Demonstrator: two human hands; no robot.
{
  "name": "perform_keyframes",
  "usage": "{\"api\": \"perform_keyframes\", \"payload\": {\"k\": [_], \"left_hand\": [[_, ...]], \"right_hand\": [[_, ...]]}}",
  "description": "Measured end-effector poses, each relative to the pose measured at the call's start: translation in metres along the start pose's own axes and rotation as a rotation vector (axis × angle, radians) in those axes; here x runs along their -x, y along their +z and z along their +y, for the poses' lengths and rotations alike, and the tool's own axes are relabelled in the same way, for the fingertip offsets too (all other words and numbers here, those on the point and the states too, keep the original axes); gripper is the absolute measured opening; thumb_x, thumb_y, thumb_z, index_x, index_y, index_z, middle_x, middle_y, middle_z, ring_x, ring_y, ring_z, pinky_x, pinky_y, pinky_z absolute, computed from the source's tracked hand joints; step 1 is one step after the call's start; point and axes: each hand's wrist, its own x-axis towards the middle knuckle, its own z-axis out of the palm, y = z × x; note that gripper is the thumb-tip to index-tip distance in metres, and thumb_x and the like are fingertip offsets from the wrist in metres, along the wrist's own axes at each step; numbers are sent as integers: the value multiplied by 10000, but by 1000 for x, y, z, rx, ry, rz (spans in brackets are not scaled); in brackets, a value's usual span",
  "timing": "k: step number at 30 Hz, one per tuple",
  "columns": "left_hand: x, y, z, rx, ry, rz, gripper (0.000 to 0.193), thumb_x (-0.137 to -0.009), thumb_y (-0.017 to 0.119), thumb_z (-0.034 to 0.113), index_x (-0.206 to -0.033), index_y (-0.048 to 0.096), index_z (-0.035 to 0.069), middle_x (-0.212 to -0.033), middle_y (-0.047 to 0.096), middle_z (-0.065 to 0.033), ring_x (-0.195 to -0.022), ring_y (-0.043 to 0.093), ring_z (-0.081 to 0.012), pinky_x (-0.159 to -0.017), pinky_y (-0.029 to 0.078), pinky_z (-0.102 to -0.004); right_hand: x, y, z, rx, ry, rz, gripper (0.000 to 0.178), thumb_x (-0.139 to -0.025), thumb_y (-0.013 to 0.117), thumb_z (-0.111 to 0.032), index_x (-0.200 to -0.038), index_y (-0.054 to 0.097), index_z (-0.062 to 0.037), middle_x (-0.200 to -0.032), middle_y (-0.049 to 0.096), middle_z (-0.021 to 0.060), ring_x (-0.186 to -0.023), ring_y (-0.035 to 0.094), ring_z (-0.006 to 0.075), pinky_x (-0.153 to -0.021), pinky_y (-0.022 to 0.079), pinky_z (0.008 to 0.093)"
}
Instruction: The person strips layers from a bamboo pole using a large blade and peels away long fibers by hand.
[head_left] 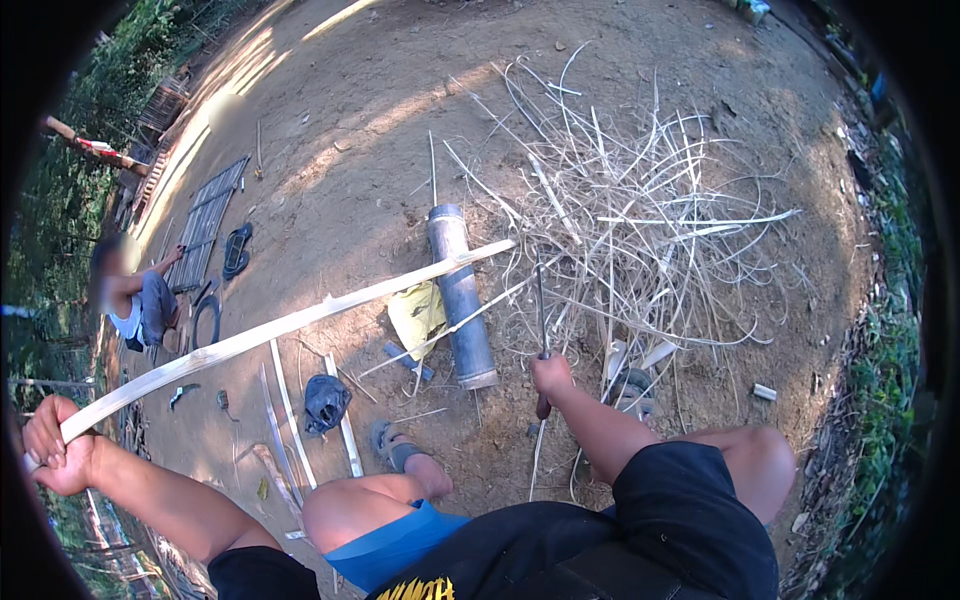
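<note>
My left hand (62,446), out at the far left, is closed around one end of a long pale bamboo strip (300,316). The strip slants up to the right and passes over a dark grey cylinder (467,335) lying on the ground; whether it touches the cylinder is hard to tell. In front of my right knee, my right hand (551,376) grips the handle of a knife (541,305). Its narrow blade points away from me, just right of the strip's far end. Beyond it spreads a large tangle of thin shavings (640,225).
Beside the cylinder lies a yellow bag (417,318). A black plastic bag (327,403) and several bamboo strips (345,445) are near my left foot. At the left, another person (145,300) sits by a slatted bamboo panel (208,222). Plants (880,440) border the right side.
</note>
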Motion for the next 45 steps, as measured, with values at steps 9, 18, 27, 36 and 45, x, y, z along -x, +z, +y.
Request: {"api": "perform_keyframes", "payload": {"k": [9,18,27,36,45], "left_hand": [[131,92,20,87,139,-3,651,-908,298,730,-684,443,136,-451,397,87,-354,379,-30,-411,291,-168],[198,124,46,-2,165,120,470,-893,559,584,-754,495,140,-515,402,66,-423,384,-57,-463,314,-219],[223,125,75,-148,310,334,668,-886,375,738,-873,598,109,-539,418,-5,-466,389,-139,-454,332,-273],[219,132,142,-191,498,263,768,-904,240,755,-1070,599,97,-617,463,-49,-541,470,-180,-519,415,-311],[217,148,187,-224,549,270,730,-918,271,734,-1043,611,100,-618,460,-27,-544,435,-171,-541,385,-324]], "right_hand": [[138,0,-30,138,-146,73,558,-795,632,-223,-1303,509,-29,-1081,644,235,-1006,633,363,-882,486,425],[197,-23,-41,-214,-152,-66,199,-825,602,-70,-987,487,-59,-652,482,50,-475,472,164,-411,389,334],[233,-33,-41,-281,-151,-172,200,-834,590,-73,-986,459,-71,-659,476,38,-474,470,158,-418,402,322],[241,-19,-31,-183,-170,-261,178,-843,592,-84,-940,450,-36,-644,482,56,-448,487,172,-379,398,333],[249,-18,-25,-109,-169,-279,143,-834,579,-62,-945,489,-62,-620,466,44,-457,480,166,-402,401,319]]}}
